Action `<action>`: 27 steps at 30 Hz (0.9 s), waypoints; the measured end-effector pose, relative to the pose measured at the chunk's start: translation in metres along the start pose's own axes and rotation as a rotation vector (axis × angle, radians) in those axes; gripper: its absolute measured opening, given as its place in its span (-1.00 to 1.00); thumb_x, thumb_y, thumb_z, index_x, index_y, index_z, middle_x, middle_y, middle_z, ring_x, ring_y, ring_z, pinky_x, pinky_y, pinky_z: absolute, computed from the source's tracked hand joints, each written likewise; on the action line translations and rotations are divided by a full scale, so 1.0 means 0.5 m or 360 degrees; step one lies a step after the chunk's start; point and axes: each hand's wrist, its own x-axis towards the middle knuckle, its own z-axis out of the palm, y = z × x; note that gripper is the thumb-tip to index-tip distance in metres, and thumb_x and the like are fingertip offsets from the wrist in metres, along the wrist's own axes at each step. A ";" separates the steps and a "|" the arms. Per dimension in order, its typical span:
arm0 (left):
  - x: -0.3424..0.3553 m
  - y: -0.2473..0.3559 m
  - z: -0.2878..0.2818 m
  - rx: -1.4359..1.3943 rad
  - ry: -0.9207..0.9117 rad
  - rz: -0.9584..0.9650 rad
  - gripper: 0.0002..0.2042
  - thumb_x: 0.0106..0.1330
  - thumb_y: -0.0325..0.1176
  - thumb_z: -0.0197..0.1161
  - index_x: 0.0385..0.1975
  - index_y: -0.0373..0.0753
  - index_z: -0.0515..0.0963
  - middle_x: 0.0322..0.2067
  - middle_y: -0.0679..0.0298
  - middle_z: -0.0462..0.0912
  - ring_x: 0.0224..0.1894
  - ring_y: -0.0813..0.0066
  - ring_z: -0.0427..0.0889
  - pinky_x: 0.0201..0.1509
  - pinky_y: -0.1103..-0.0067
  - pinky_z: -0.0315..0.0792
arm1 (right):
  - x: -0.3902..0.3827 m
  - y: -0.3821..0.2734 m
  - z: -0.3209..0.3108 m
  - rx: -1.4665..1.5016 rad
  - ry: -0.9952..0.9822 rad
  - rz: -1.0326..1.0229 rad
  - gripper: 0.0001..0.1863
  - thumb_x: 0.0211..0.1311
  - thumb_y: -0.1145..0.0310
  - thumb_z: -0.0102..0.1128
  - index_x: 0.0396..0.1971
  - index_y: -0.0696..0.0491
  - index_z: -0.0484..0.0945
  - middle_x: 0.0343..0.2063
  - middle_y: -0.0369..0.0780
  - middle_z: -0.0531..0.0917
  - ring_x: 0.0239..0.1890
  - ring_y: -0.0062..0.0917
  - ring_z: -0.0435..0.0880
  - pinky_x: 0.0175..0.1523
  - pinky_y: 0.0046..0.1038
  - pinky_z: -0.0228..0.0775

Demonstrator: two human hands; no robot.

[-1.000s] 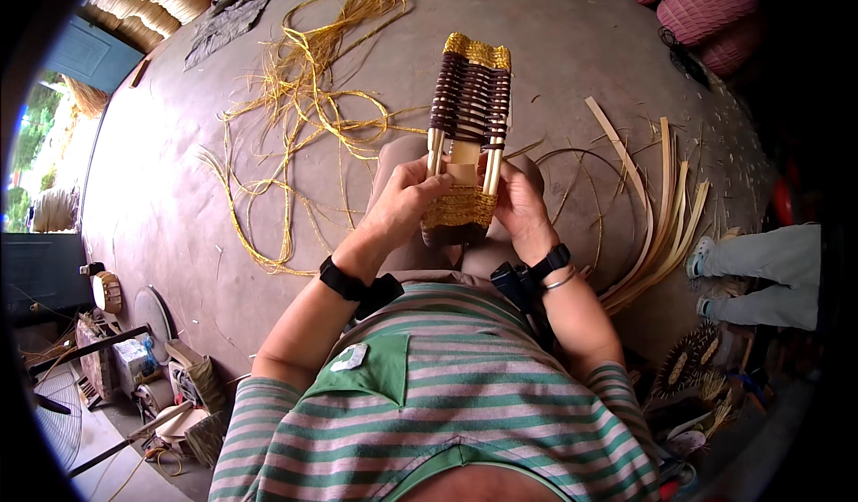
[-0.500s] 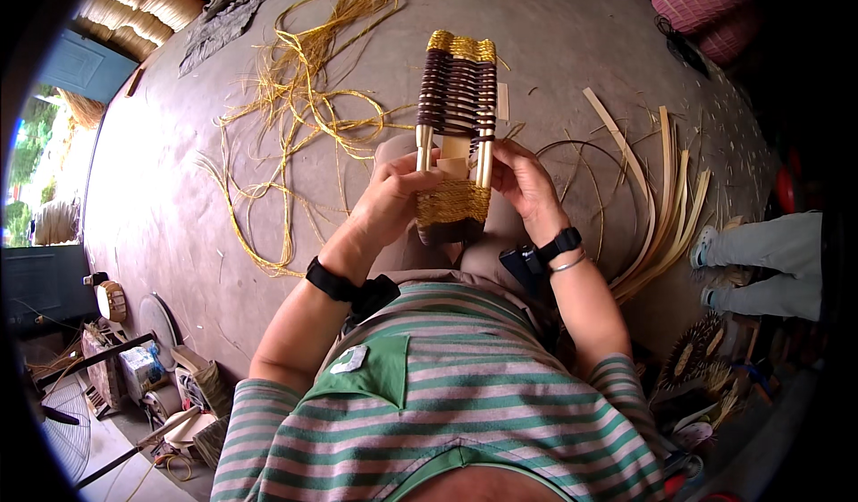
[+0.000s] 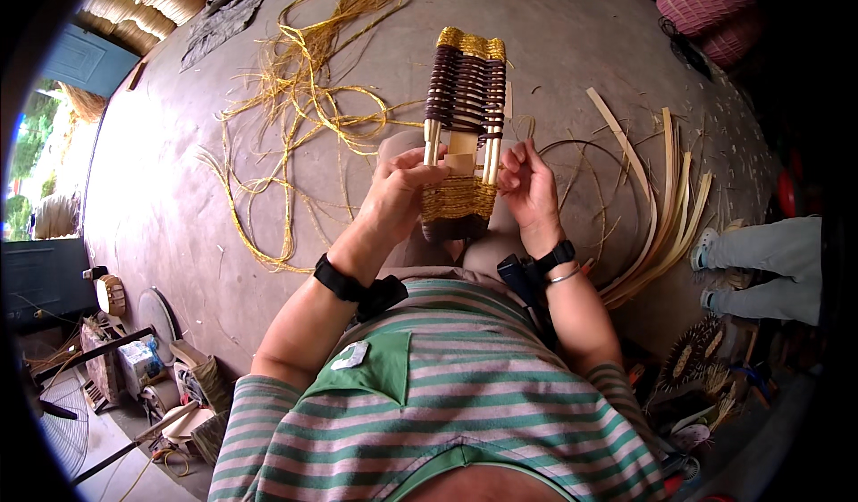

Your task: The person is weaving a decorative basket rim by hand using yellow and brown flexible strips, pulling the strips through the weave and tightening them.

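Note:
Upright above my lap stands a narrow half-woven basket, with gold bands at both ends and dark brown weaving in its upper part. Bare pale stakes show in the gap between the brown weaving and the lower gold band. My left hand grips its left side, thumb over the stakes. Close by the right side, my right hand has its fingers bent and pinched together. Whatever lies in that pinch, if anything, is too small to make out.
Loose gold cord lies tangled on the floor ahead to the left. Pale flat strips fan out at the right, near another person's legs. Pink baskets stand far right; a fan and clutter sit lower left.
My right hand has drawn slightly away from the basket's right side, its fingers now raised and bent. The basket has shifted a little to the right, with my left hand still on it.

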 end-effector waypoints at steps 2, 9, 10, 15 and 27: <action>0.000 0.005 -0.001 -0.0001 -0.0099 -0.0030 -0.63 0.22 -0.46 0.14 0.03 -0.40 0.38 -0.14 0.14 0.57 -0.09 0.41 0.57 0.08 0.51 0.40 | 0.014 0.004 -0.008 -0.0075 -0.0029 -0.0025 -0.74 0.33 0.21 0.03 -0.47 0.05 0.46 -0.54 -0.30 0.48 -0.60 -0.60 0.41 -0.41 -0.60 0.30; 0.009 0.014 -0.009 -0.0129 -0.0386 -0.0148 -0.66 0.24 -0.48 0.07 0.02 -0.41 0.36 -0.08 0.14 0.54 -0.05 0.36 0.56 0.11 0.46 0.41 | 0.025 -0.003 0.018 -0.0469 0.0165 -0.0058 -0.82 0.28 0.29 0.09 -0.28 0.09 0.52 -0.39 -0.28 0.61 -0.40 -0.60 0.60 -0.24 -0.52 0.55; 0.011 0.011 -0.012 -0.0161 -0.0408 -0.0158 -0.65 0.23 -0.48 0.07 0.03 -0.40 0.36 -0.07 0.15 0.54 -0.04 0.36 0.56 0.11 0.46 0.41 | 0.029 0.003 0.033 -0.0485 0.0203 -0.0045 -0.82 0.28 0.29 0.09 -0.25 0.09 0.52 -0.38 -0.28 0.62 -0.37 -0.59 0.62 -0.23 -0.49 0.57; 0.021 -0.003 -0.018 -0.0232 -0.0517 -0.0134 -0.59 0.18 -0.46 0.08 0.07 -0.36 0.33 -0.06 0.15 0.53 -0.03 0.37 0.55 0.11 0.46 0.41 | 0.042 0.015 0.028 -0.0520 0.0242 0.0039 -0.77 0.24 0.32 0.12 -0.17 0.10 0.51 -0.36 -0.28 0.64 -0.35 -0.56 0.64 -0.23 -0.45 0.59; 0.051 -0.036 -0.043 -0.0412 -0.0563 -0.0220 -0.55 0.04 -0.50 0.04 0.02 -0.31 0.35 -0.09 0.12 0.54 -0.07 0.27 0.57 0.07 0.41 0.45 | -0.060 -0.064 0.093 -0.2466 0.0355 -0.0374 -0.75 0.15 0.26 0.23 -0.22 0.07 0.56 -0.27 -0.25 0.56 -0.46 -0.55 0.57 -0.39 -0.50 0.46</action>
